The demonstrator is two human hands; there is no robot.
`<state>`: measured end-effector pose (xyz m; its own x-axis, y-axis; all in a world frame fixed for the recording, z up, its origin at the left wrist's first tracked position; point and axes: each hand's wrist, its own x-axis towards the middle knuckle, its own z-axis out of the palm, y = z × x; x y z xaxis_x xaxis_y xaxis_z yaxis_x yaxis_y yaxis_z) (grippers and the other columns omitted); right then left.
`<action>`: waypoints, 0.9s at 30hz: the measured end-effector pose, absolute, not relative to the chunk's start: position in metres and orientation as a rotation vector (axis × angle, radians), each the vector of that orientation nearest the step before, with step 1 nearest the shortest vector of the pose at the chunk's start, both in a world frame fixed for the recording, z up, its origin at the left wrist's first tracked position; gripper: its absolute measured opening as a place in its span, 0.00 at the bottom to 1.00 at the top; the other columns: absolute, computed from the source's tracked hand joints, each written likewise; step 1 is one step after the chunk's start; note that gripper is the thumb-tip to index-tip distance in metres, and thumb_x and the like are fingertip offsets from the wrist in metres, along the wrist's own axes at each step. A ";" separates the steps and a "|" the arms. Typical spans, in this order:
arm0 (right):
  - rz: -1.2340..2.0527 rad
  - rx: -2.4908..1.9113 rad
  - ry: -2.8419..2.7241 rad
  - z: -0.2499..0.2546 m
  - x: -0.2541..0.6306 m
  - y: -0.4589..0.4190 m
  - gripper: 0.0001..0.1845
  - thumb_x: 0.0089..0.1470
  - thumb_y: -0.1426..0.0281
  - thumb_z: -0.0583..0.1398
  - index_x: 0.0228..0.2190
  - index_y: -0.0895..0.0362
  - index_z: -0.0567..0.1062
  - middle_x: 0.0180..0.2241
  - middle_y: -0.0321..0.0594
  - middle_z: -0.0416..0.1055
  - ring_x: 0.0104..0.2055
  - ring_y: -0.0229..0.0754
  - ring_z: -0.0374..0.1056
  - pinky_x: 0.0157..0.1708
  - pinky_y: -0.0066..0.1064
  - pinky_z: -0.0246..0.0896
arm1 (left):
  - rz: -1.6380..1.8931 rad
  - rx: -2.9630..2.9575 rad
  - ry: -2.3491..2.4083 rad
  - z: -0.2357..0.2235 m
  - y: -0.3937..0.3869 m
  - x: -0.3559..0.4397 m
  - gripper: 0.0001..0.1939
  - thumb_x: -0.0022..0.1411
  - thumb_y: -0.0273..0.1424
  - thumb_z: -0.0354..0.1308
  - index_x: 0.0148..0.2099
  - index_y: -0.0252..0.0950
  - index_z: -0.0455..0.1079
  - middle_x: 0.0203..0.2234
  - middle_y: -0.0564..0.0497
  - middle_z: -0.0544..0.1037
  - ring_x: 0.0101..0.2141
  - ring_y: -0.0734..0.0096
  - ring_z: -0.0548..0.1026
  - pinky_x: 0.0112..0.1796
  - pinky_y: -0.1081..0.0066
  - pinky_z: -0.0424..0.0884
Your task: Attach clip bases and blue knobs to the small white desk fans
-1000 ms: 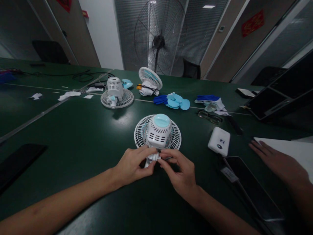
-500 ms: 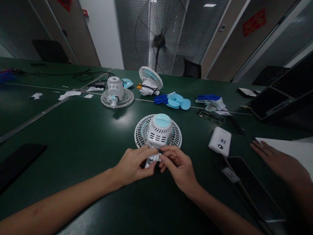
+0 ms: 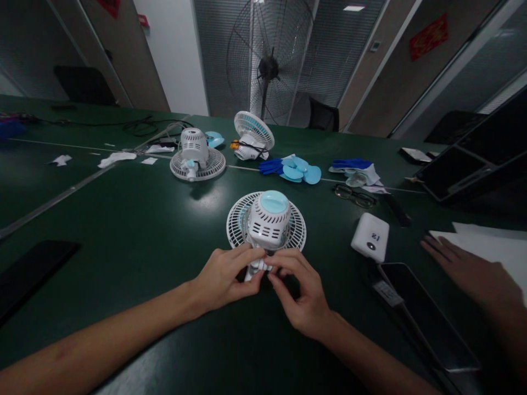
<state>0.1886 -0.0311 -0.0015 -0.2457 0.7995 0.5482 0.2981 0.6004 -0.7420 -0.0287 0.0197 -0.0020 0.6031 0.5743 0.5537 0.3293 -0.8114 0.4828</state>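
Note:
A small white fan [image 3: 269, 222] lies grille-down on the green table, its light blue rear cap facing up. My left hand [image 3: 230, 274] pinches the fan's white neck piece [image 3: 253, 269] at the near side between thumb and fingers. Against the same neck piece, my right hand [image 3: 302, 288] has its fingertips bent close together from the right. Whatever small part sits between the right fingertips is hidden.
Behind stand two more small fans [image 3: 195, 153] [image 3: 251, 137], blue fan blades [image 3: 300, 170] and gloves [image 3: 358, 173]. At right are glasses [image 3: 354, 196], a white power bank [image 3: 370, 237], a phone [image 3: 428, 315] and another person's hand [image 3: 473, 274] on paper.
My right hand has shifted slightly, its thumb lower and the gap between thumb and index wider. The left hand and the fan stay in place. More paper shows by the other person's hand.

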 end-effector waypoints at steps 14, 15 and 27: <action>0.567 -0.897 -1.822 -0.002 0.188 -0.029 0.23 0.63 0.80 0.58 0.56 0.49 0.73 0.49 0.43 0.72 0.47 0.44 0.73 0.36 0.34 0.74 | 1.057 2.520 0.716 -0.008 0.019 -0.031 0.19 0.67 0.29 0.60 0.59 0.38 0.65 0.33 0.54 0.74 0.25 0.77 0.71 0.25 0.78 0.68; 0.564 -0.902 -1.825 -0.002 0.188 -0.029 0.23 0.63 0.80 0.58 0.56 0.49 0.73 0.49 0.43 0.72 0.47 0.44 0.73 0.36 0.34 0.74 | 1.058 2.520 0.712 -0.008 0.019 -0.031 0.19 0.68 0.29 0.60 0.59 0.38 0.65 0.33 0.54 0.74 0.25 0.77 0.72 0.25 0.78 0.68; 0.569 -0.910 -1.814 -0.003 0.187 -0.026 0.21 0.64 0.80 0.59 0.54 0.48 0.73 0.49 0.41 0.73 0.49 0.44 0.73 0.37 0.33 0.75 | 1.009 2.499 0.733 -0.005 0.020 -0.031 0.17 0.68 0.29 0.59 0.58 0.38 0.66 0.33 0.54 0.74 0.26 0.76 0.72 0.26 0.77 0.69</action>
<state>0.1873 -0.0263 -0.0026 -0.2297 0.7935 0.5635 0.3296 0.6082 -0.7221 -0.0307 0.0201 -0.0053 0.6131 0.5788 0.5377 0.3319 -0.8063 0.4896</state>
